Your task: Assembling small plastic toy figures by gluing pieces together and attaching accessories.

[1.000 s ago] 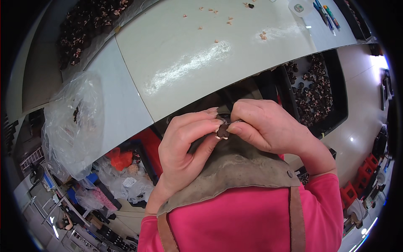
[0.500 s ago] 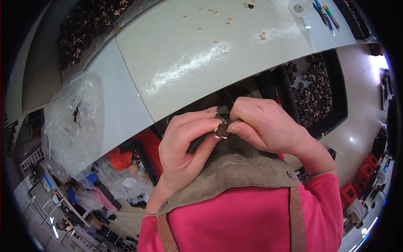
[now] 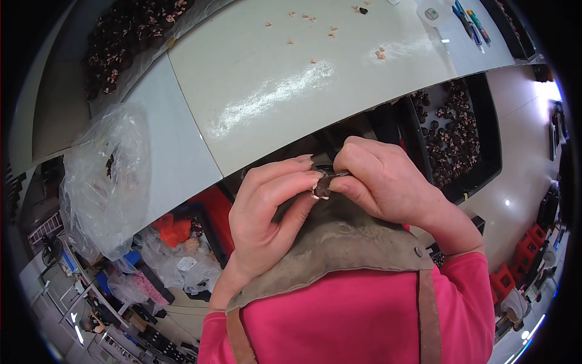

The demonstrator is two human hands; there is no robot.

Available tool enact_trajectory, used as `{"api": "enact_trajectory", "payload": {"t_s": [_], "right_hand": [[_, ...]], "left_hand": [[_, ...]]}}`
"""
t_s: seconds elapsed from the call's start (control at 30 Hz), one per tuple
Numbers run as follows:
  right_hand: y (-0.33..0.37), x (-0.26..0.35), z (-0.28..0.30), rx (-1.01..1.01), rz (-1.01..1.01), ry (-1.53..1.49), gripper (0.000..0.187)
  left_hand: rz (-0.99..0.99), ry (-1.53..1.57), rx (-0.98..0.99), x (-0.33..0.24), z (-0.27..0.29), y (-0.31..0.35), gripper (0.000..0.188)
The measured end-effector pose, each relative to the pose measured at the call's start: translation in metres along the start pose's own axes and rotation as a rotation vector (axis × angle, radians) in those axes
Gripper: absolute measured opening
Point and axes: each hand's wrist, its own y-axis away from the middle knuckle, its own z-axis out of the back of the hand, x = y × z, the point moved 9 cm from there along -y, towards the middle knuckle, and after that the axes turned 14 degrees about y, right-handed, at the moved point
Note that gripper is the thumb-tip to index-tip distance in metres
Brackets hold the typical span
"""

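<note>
Between the fingertips of my left hand (image 3: 270, 197) is a small dark brown piece (image 3: 322, 189) with pale pink bits at its lower edge; its exact kind I cannot make out. My right hand (image 3: 382, 176) is closed in a pinch around a thin metal blade-like tool (image 3: 337, 175), whose tip rests at the top of the brown piece. Both hands are close together over my brown apron (image 3: 339, 242), just off the near edge of the table. The handle of the tool is hidden inside my right fist.
Small pinkish scraps (image 3: 380, 54) lie scattered on the white table (image 3: 254, 79). A black tray (image 3: 492, 142) of similar dark pieces stands at the right. More such pieces (image 3: 121, 48) are heaped at the far left, above a clear plastic bag (image 3: 109, 176). Pens (image 3: 476, 24) lie at the far right.
The brown piece has tilted slightly between my left fingertips, and the tool has shifted a little across its top. Both hands stay in nearly the same place.
</note>
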Motion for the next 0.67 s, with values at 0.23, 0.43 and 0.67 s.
{"api": "enact_trajectory", "payload": {"t_s": [0.23,0.43,0.67], "right_hand": [[0.0001,0.0021,0.0033,-0.051,0.010,0.060,0.028],[0.0006,0.0033,0.0036,-0.071,0.019,0.096,0.027],[0.0009,0.0020,0.0037,-0.071,-0.002,0.088,0.027]], "left_hand": [[-0.019,-0.071,0.016,-0.0056,-0.0003,-0.0021,0.034],[-0.024,-0.061,0.011,-0.0049,-0.0007,-0.0019,0.034],[-0.027,-0.079,0.016,-0.0048,-0.0003,-0.0018,0.035]]}}
